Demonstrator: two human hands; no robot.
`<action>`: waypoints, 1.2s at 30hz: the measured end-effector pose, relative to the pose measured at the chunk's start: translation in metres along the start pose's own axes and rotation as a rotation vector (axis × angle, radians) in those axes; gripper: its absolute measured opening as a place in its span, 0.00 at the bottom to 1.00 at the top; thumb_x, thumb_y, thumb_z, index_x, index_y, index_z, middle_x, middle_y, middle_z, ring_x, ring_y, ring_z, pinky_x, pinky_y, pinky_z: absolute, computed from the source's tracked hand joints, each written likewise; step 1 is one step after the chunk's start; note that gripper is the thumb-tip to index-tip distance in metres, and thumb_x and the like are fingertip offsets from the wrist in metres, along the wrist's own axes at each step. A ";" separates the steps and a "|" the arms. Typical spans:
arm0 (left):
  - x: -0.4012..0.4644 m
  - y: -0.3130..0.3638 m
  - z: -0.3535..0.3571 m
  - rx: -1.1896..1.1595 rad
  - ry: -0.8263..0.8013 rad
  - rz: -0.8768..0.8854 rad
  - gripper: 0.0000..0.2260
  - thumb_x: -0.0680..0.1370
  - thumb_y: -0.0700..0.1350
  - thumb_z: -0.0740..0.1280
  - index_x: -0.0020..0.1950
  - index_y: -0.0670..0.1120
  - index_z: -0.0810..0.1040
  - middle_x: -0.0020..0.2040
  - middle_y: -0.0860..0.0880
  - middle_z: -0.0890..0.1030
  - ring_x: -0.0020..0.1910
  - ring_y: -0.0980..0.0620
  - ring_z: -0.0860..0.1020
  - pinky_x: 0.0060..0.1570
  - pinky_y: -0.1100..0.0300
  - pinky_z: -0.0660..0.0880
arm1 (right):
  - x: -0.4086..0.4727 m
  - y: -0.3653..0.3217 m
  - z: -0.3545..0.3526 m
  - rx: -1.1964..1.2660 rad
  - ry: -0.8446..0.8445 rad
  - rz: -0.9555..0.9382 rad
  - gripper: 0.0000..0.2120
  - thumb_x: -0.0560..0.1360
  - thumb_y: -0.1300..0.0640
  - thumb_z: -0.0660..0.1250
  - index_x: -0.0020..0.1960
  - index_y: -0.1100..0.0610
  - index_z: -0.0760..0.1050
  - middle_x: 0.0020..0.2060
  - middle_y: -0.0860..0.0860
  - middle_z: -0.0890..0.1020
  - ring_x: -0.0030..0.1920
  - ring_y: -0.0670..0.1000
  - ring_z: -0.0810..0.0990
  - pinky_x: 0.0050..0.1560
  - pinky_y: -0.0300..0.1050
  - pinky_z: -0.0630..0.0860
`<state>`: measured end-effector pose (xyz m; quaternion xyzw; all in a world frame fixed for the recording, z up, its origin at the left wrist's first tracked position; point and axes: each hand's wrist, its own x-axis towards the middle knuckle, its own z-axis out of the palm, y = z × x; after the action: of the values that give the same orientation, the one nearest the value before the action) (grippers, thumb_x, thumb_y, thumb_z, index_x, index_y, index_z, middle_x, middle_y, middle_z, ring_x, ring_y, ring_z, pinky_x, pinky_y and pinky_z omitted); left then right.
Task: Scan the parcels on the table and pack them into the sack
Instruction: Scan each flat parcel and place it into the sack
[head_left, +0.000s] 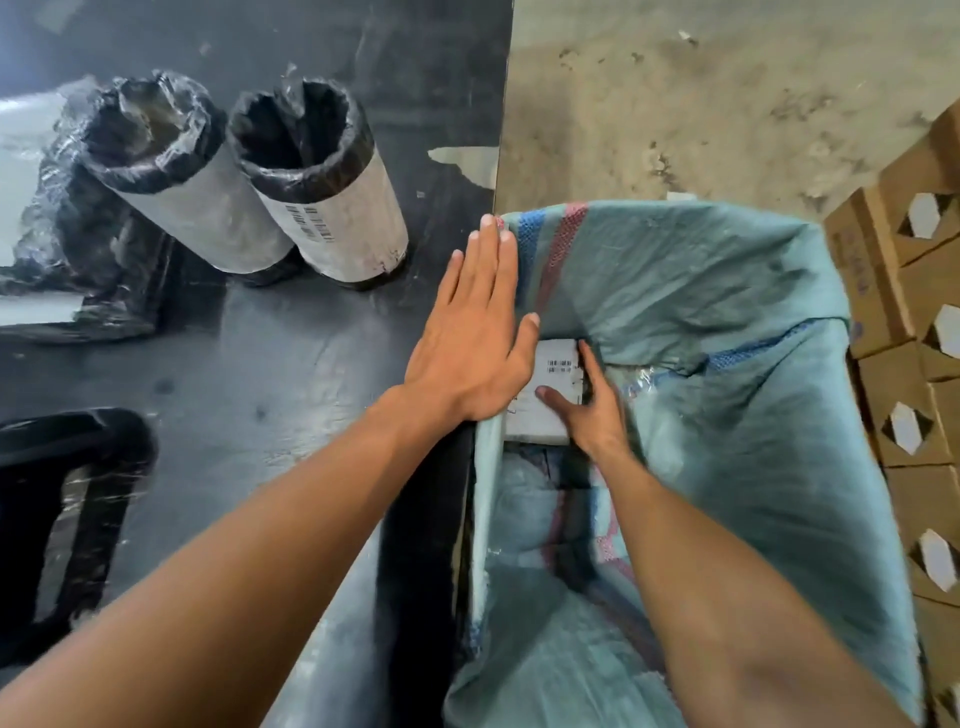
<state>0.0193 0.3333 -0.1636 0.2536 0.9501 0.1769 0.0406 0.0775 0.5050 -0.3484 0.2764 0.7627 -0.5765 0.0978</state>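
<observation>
A teal woven sack (727, 322) with red and blue stripes stands open beside the black table (249, 374). My left hand (475, 332) lies flat with straight fingers on the sack's rim at the table edge. My right hand (592, 400) reaches down inside the sack and grips a white box parcel (553, 364) with a barcode label, thumb on top and fingers along its right side. Two cylindrical parcels wrapped in black plastic, one at left (192, 176) and one with barcode labels at right (332, 192), stand on the table.
A crumpled black plastic bag (67, 234) lies at the table's left. A black object (67, 499) sits near the front left. Stacked cardboard cartons (904, 332) stand right of the sack on the concrete floor (701, 104).
</observation>
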 end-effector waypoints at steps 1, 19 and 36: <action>0.000 0.000 0.001 0.014 0.002 0.003 0.34 0.81 0.52 0.50 0.81 0.37 0.42 0.82 0.39 0.40 0.81 0.45 0.40 0.79 0.52 0.39 | 0.002 0.007 0.002 -0.030 -0.012 -0.005 0.45 0.75 0.50 0.80 0.85 0.46 0.59 0.68 0.43 0.76 0.70 0.47 0.73 0.70 0.38 0.67; -0.001 0.003 -0.001 0.095 -0.006 0.019 0.35 0.81 0.54 0.50 0.81 0.35 0.43 0.81 0.35 0.42 0.81 0.41 0.42 0.79 0.47 0.42 | 0.003 0.048 0.068 -0.969 -0.043 -0.279 0.34 0.84 0.33 0.48 0.83 0.42 0.38 0.86 0.57 0.43 0.85 0.65 0.40 0.80 0.65 0.34; 0.001 -0.003 0.007 0.099 -0.036 0.005 0.37 0.79 0.57 0.46 0.81 0.37 0.41 0.81 0.38 0.39 0.81 0.45 0.39 0.79 0.49 0.40 | -0.008 0.007 0.039 -0.966 -0.188 -0.048 0.33 0.85 0.35 0.45 0.87 0.44 0.41 0.85 0.57 0.36 0.84 0.61 0.33 0.81 0.65 0.33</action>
<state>0.0186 0.3333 -0.1708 0.2610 0.9561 0.1253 0.0445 0.0813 0.4675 -0.3627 0.1286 0.9369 -0.1816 0.2697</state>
